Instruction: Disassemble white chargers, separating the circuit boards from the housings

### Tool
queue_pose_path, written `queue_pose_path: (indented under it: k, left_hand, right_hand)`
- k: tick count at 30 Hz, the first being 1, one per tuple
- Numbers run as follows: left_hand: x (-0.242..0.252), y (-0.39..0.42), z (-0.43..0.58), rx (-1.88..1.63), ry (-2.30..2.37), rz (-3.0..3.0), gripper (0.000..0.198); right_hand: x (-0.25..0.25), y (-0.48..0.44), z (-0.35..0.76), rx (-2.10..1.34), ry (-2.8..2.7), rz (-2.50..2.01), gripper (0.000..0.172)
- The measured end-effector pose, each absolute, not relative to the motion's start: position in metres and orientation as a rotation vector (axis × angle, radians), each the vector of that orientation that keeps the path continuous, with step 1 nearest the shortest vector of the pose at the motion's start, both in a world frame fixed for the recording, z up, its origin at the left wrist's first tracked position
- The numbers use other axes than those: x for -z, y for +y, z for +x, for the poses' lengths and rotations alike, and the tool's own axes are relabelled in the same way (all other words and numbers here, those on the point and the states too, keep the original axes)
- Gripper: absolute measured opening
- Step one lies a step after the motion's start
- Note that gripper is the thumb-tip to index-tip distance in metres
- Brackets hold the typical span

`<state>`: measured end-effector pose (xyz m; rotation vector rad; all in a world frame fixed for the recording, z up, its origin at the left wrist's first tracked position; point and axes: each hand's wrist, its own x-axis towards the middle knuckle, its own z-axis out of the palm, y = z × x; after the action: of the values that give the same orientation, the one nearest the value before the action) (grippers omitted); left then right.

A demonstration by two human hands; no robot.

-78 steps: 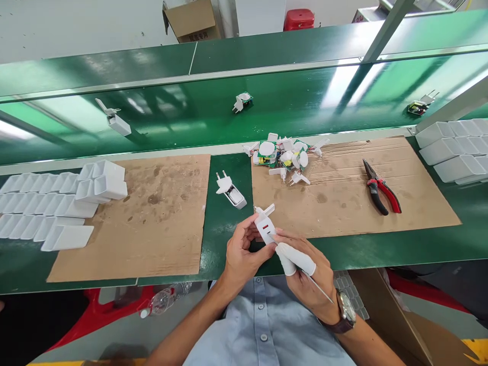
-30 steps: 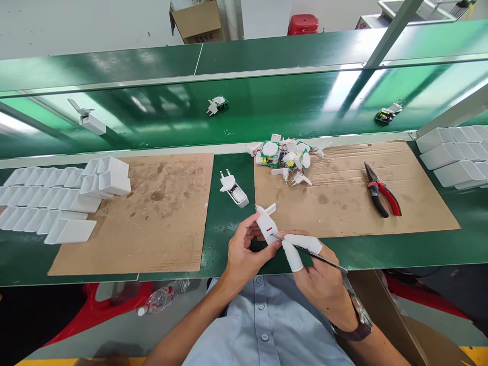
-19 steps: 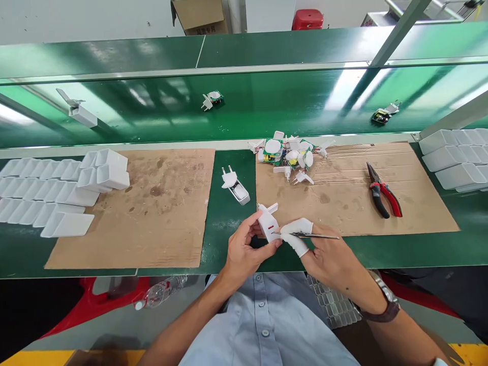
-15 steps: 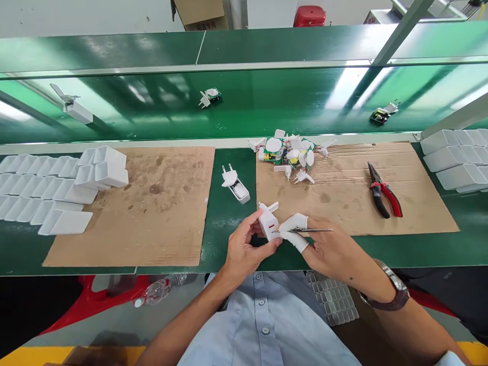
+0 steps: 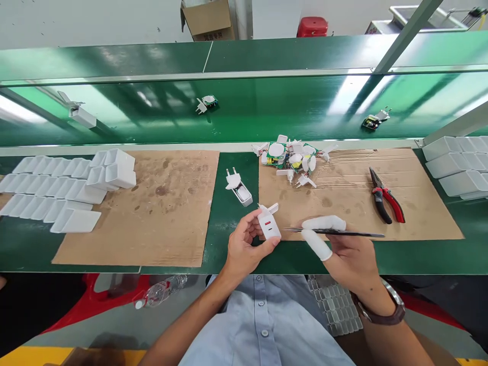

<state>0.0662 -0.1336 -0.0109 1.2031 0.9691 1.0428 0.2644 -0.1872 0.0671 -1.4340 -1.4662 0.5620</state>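
My left hand (image 5: 247,243) grips a white charger (image 5: 269,224) tilted at the table's front, its face with a red port and a smaller dark slot showing. A white plug piece sticks out from its far end. To the right, my right hand (image 5: 339,249) pinches thin dark tweezers (image 5: 354,234) between thumb and finger, both in white finger cots. The tweezers' tip points left, a short gap away from the charger. Beyond my left hand lies another charger housing (image 5: 242,194) with its pronged plug piece outside the open end.
Circuit boards with plug pieces (image 5: 293,157) are heaped on the right cardboard (image 5: 343,203), left of red-and-black pliers (image 5: 386,195). White housings (image 5: 76,188) stand in rows on the left cardboard (image 5: 171,218); more housings (image 5: 463,173) sit far right. Boards (image 5: 208,103) lie on the green ledge.
My right hand has drawn back to the right with the tweezers, away from the charger's face. My left hand still holds the charger in nearly the same place.
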Motion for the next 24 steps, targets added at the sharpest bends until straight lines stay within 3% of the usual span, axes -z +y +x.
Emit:
queue_pose_path:
  k: [6,15,24]
  left_hand:
    - [0.010,-0.134,0.066,-1.014,1.007,1.182,0.066]
    - [0.009,-0.135,0.067,-1.015,0.995,1.204,0.068]
    - [0.008,-0.134,0.066,-1.024,0.964,1.204,0.065]
  right_hand:
    - [-0.055,-0.204,0.258,-0.605,-1.242,-1.371,0.016]
    - [-0.036,-0.206,0.237,-0.570,-1.389,-1.237,0.038]
    - [-0.036,-0.202,0.228,-0.522,-1.460,-1.251,0.042]
